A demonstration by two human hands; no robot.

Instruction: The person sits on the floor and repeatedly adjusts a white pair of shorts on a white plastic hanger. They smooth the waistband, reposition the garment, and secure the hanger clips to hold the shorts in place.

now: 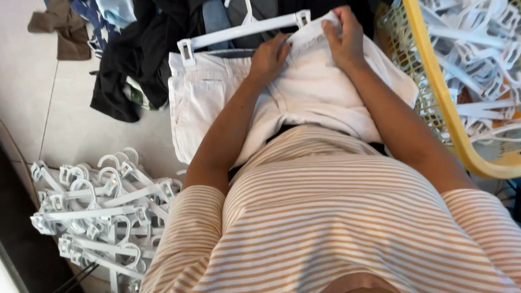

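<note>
A pair of white trousers (217,103) is lying spread across the person's lap, its waistband reaching up to a white clip hanger (244,30) that is lying across the top edge. The right hand (343,35) is clenching the bunched waistband just below the hanger's right clip, fingers curling over the fabric. The left hand (267,57) is pressing down on the cloth just beside it, fingers folded and gripping a fold of the same waistband. Both forearms are stretching forward over a striped shirt (336,217) in beige and white. Beyond the trousers, a heap of dark clothes (141,54) is lying on the pale tiled floor (70,119), with a brown garment (65,27) apart at the far left. Nearer on the left, a pile of white hangers (103,211) is resting on the floor. On the right, a yellow basket (450,119) is holding many more white hangers (477,49), tangled together.
</note>
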